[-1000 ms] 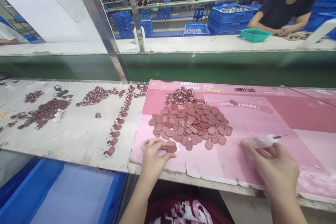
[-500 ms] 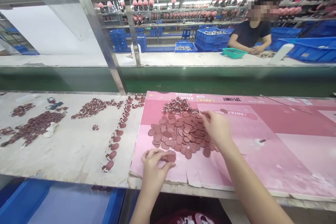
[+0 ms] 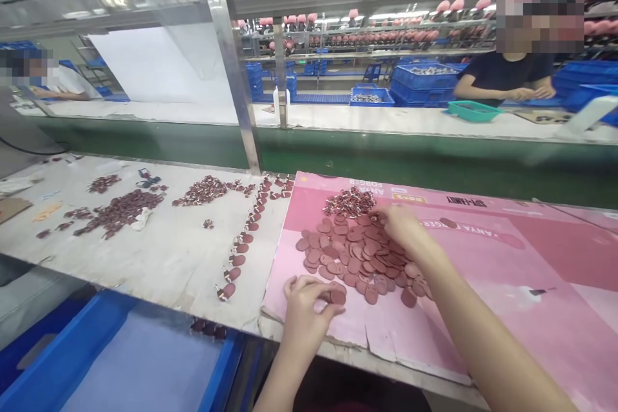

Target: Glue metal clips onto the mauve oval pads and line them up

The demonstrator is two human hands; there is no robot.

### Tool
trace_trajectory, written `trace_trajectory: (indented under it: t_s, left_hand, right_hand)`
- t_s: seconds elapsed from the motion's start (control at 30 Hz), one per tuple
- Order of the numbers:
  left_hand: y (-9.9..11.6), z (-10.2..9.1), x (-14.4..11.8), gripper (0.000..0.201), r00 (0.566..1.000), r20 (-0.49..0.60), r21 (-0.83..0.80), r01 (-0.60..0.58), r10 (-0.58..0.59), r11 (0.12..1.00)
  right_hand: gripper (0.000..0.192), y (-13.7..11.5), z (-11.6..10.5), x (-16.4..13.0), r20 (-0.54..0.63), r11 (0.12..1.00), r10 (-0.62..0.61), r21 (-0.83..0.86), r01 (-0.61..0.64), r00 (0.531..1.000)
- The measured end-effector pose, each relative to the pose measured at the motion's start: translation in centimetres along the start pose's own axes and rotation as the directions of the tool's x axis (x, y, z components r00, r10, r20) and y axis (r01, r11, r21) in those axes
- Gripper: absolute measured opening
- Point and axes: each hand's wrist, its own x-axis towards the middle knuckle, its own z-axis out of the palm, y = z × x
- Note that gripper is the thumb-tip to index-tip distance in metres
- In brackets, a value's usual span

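Taking the disc pile [image 3: 357, 251] as the middle of our clock, the left hand [image 3: 306, 309] is around 7, with thumb and fingers pinched narrow on a brown oval disc [image 3: 338, 295], just above the pink board [image 3: 483, 264]. The right hand [image 3: 403, 226] is up at 2, fingertips bunched by the near edge of the small-part pile [image 3: 350, 201], which is at 11 to 12. Too blurry for us to tell if they've got anything.

What could bite us: that right forearm slants over the pile's 4 o'clock side, so a low elbow could probably drag discs off. Grabbing from a tangled heap might bring two bits instead of one. The held disc is gripped by its edge, so a loose thumb could let it twist. And the dark-tipped applicator [image 3: 537, 294] lying just past 3 could get knocked, or maybe leak.

Headcount: one disc we can make out in the left hand, one stray disc [image 3: 449, 223] between 2 and 3, one applicator. The row of joined pieces [image 3: 236, 261] at 9 looks like a dozen or more; the far end blurs together. Both heaps overlap too much to count, dozens easily. One small clump [image 3: 207, 224] sits past that row, out toward 10.
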Motion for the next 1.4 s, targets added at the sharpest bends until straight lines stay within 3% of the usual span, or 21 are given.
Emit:
trace_trajectory:
  t_s: [0.27, 0.47, 0.53, 0.6, 0.67, 0.8, 0.9, 1.4]
  left_hand:
    - [-0.4, 0.3, -0.2, 0.022, 0.999, -0.024, 0.015, -0.027, 0.027, 1.0]
    - [0.4, -0.1, -0.2, 0.027, 0.999, 0.004, 0.013, 0.038, -0.038, 0.999]
    - [0.7, -0.2, -0.1, 0.027, 0.999, 0.011, 0.01, 0.053, -0.053, 0.999]
    - [0.8, -0.3, -0.1, 0.024, 0.998, 0.018, 0.002, 0.053, -0.053, 0.999]
    - [0.8, -0.3, -0.2, 0.021, 0.999, 0.02, 0.0, 0.043, -0.043, 0.999]
    - [0.7, -0.2, -0.2, 0.021, 0.999, 0.031, 0.021, 0.033, -0.033, 0.999]
    - [0.8, -0.2, -0.1, 0.023, 0.999, 0.043, 0.027, 0.029, -0.03, 0.999]
    - [0.7, -0.2, -0.3, 0.029, 0.997, 0.07, 0.021, 0.019, -0.021, 1.0]
  right_hand:
    - [0.019, -0.1, -0.6, 0.8, -0.192, 0.996, -0.017, 0.079, 0.033, 0.981]
    - [0.022, -1.1, -1.5, -3.7, -0.337, 0.973, 0.022, 0.222, 0.057, 0.941]
    - [0.027, -1.7, -1.6, -6.4, -0.304, 0.938, 0.055, 0.342, 0.054, 0.951]
    - [0.032, -2.7, -1.3, -9.4, -0.188, 0.816, 0.125, 0.578, 0.007, 0.974]
    - [0.037, -3.9, -0.8, -12.1, -0.025, 0.669, 0.106, 0.741, -0.053, 0.994]
    - [0.041, -5.9, 0.8, -15.6, 0.157, 0.453, 0.086, 0.874, -0.179, 0.984]
    - [0.042, -6.6, 1.6, -16.4, 0.207, 0.382, 0.1, 0.895, -0.23, 0.973]
    - [0.038, -7.3, 2.4, -16.7, 0.144, 0.597, 0.001, 0.793, -0.117, 0.99]
